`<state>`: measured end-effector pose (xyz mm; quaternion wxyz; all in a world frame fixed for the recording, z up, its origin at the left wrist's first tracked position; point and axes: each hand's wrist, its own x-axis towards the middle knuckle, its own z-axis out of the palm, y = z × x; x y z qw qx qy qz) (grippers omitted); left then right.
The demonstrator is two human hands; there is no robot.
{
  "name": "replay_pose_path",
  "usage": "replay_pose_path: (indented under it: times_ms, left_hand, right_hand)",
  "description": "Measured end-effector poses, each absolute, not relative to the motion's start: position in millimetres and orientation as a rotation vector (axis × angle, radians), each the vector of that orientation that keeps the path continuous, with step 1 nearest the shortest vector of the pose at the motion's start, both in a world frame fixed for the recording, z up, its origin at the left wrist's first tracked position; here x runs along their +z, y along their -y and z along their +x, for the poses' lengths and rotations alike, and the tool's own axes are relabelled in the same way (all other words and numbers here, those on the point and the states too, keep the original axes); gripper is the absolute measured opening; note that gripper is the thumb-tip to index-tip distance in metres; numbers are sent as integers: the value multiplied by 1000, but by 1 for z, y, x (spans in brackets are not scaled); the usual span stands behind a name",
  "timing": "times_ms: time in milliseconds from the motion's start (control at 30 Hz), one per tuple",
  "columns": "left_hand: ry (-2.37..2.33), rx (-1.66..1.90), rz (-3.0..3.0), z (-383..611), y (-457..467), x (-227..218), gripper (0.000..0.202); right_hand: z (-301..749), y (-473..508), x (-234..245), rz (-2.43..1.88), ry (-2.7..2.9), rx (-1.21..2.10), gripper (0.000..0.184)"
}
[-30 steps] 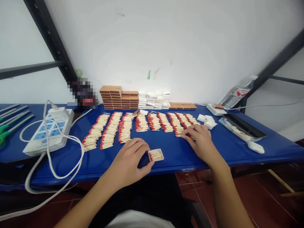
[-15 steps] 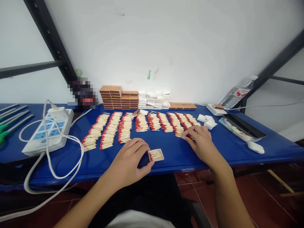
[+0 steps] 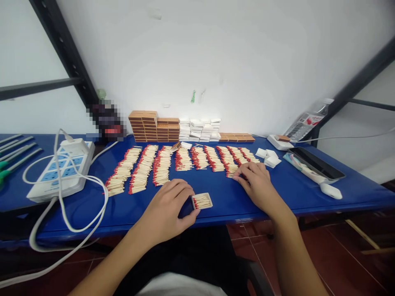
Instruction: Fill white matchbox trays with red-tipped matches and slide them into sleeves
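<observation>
My left hand (image 3: 171, 207) grips the left end of a small white matchbox tray (image 3: 211, 205) between thumb and fingers, near the table's front edge. Red-headed matches (image 3: 202, 201) lie side by side in it, heads to the left. My right hand (image 3: 254, 181) is at the near end of the right-hand match rows, fingers curled together and fingertips touching the matches (image 3: 230, 170). What is between those fingertips is hidden. Further rows of loose matches (image 3: 140, 176) spread leftward across the blue table (image 3: 210, 224).
Along the wall stand brown matchbox sleeves (image 3: 143, 127) and stacked white trays (image 3: 197, 130). Several loose white trays (image 3: 269, 158) lie right of the rows. A power strip (image 3: 63, 172) with cables is at left; a phone-like black object (image 3: 314, 164) and plastic bottle (image 3: 311, 121) are at right.
My right hand has shifted slightly left along the near ends of the match rows. My left hand and the matchbox tray stay in place.
</observation>
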<state>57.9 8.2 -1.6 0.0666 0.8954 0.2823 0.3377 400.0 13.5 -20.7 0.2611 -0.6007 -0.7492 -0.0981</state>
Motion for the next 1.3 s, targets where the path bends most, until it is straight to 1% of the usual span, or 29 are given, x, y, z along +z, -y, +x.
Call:
replay_pose_path:
  times_ms: [567,767,1100,1300]
  left_hand:
    - [-857,1018,2706,57,-8,0,22]
    - [-857,1014,2694,58,-8,-1,22]
    - [-856,1021,2697,58,-9,-2,23]
    - [-863,1012,2695,57,-8,-2,23]
  right_hand:
    - [398,-14,-21,-1608,2021,-284,18]
    - [398,-14,-20,-1605,2013,-267,22]
    - [399,-12,-21,-1596,2018,-272,24]
    - [401,-14,-22,-1593,2028,-294,19]
